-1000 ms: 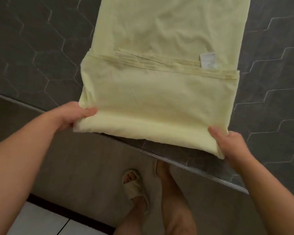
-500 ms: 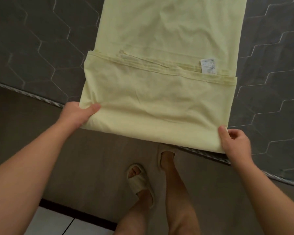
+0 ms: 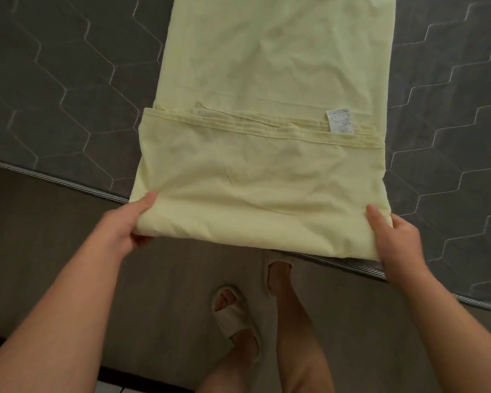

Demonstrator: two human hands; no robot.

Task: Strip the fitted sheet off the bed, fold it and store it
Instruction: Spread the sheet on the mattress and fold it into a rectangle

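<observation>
The pale yellow fitted sheet lies as a long folded strip on the bare grey mattress, running away from me. Its near end is doubled back, with the hem and a white care label showing across the strip. My left hand grips the near left corner of the folded end, thumb on top. My right hand grips the near right corner the same way. The folded edge hangs slightly over the mattress edge.
The mattress has a hexagon quilted top and a corded rim running diagonally across the view. Below it is the brown bed side. My feet in beige slippers stand on the floor close to the bed.
Both hands have held the folded end throughout. The fold has shifted slightly up and further onto the mattress, and the view has tilted with it.
</observation>
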